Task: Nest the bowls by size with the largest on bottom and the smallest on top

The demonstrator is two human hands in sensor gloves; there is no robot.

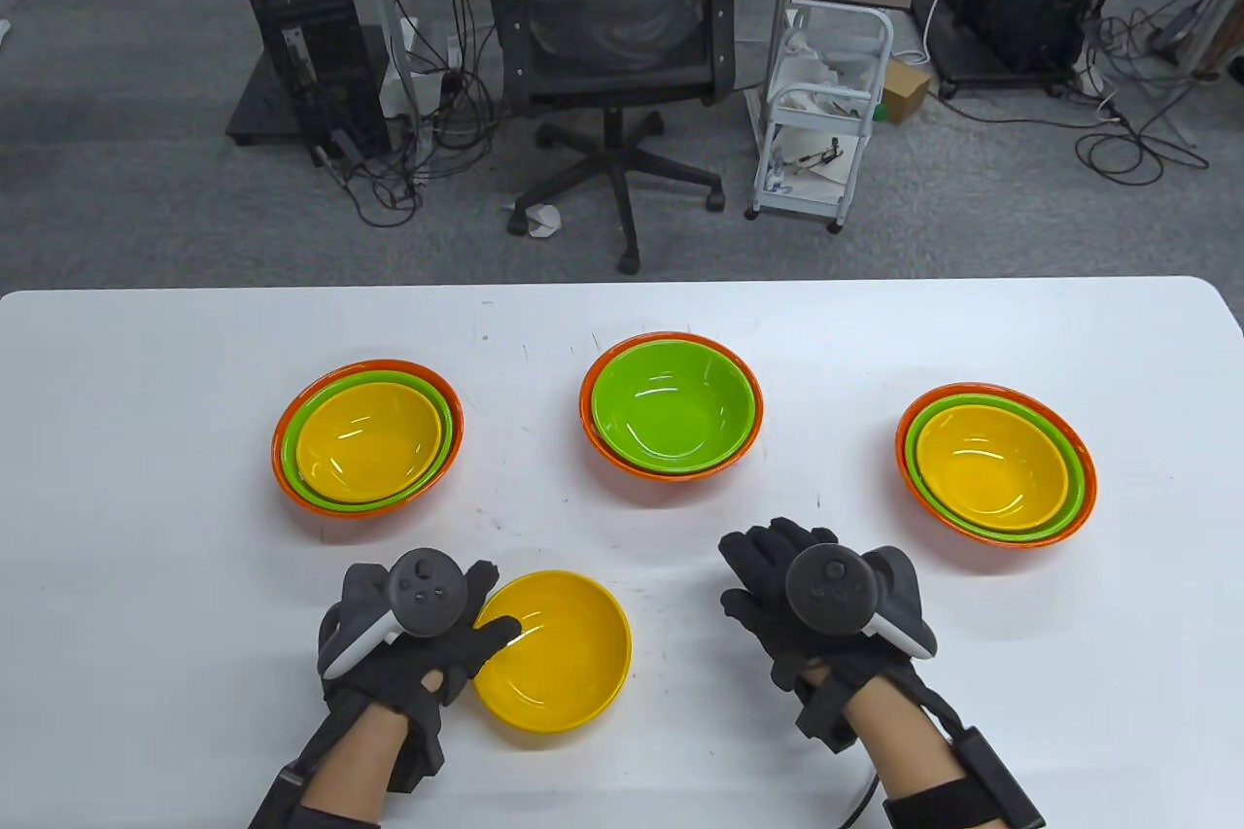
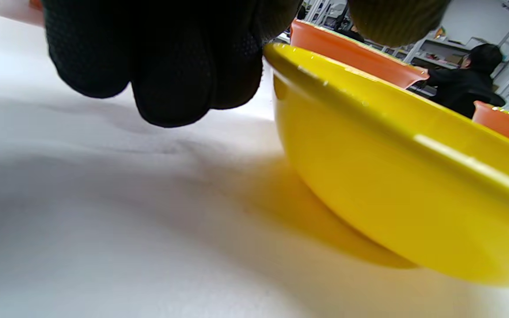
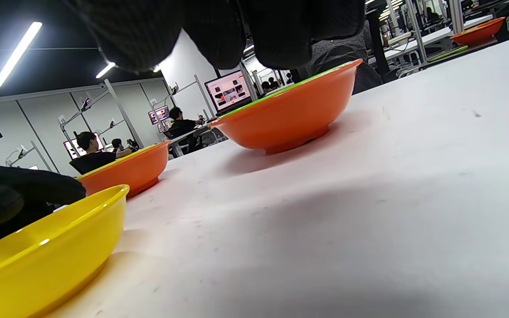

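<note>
The loose yellow bowl (image 1: 554, 650) sits on the table (image 1: 146, 382) at about 6 o'clock from the middle stack (image 1: 671, 406), which shows only a green bowl inside an orange one. The stacks at 10 o'clock (image 1: 367, 436) and 2 o'clock (image 1: 996, 464) from that bowl each already show 3 bowls, yellow on top. So the step in hand looks like getting this 1 yellow bowl onto the green.

To do it well, I would pinch the rim firmly, lift the bowl level, carry it toward 12 o'clock, centre it over the green bowl and lower it straight, so that it seats without riding on 1 edge. Smooth plastic will likely slide, so a tilted drop could knock the stack askew.

The left hand (image 1: 408, 635) is at the bowl's 9 o'clock edge, grasping its rim: a finger reaches over the rim into the bowl in the table view, and in the left wrist view the other fingers (image 2: 170, 66) hang just outside the wall. How tight the grasp is cannot be told.

The right hand (image 1: 816, 596) lies at 3 o'clock from the bowl, apart from it, released, fingers spread flat and holding nothing.
</note>
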